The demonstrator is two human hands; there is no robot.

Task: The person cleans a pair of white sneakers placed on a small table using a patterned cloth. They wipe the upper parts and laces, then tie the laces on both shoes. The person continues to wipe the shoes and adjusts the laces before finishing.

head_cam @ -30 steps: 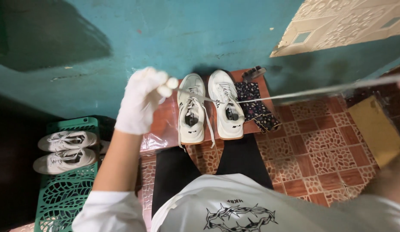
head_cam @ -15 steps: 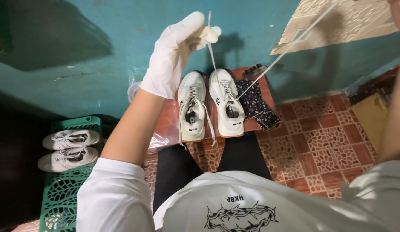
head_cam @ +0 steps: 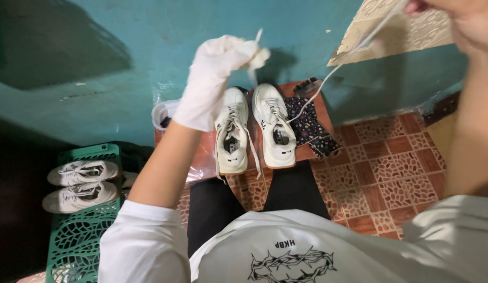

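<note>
Shoelace [head_cam: 328, 73] is stretched between both hands: gloved left hand [head_cam: 212, 78] pinches one end, bare right hand [head_cam: 443, 15] grips the other. Green crate [head_cam: 81, 236] holds two white shoes [head_cam: 81, 183].

Tiled floor [head_cam: 406, 173], red-brown with pale patterning, meets a teal wall. A low reddish-brown board or stool [head_cam: 312, 112], its form partly hidden, rests on the floor against the wall and carries a pair of white sneakers [head_cam: 254, 131] side by side, toes to the wall, a dark floral cloth [head_cam: 312, 128] just right of them, and clear plastic [head_cam: 168, 112] at left. A green openwork crate [head_cam: 81, 230] stands apart at left, bearing a second pair of white sneakers [head_cam: 81, 183].
</note>
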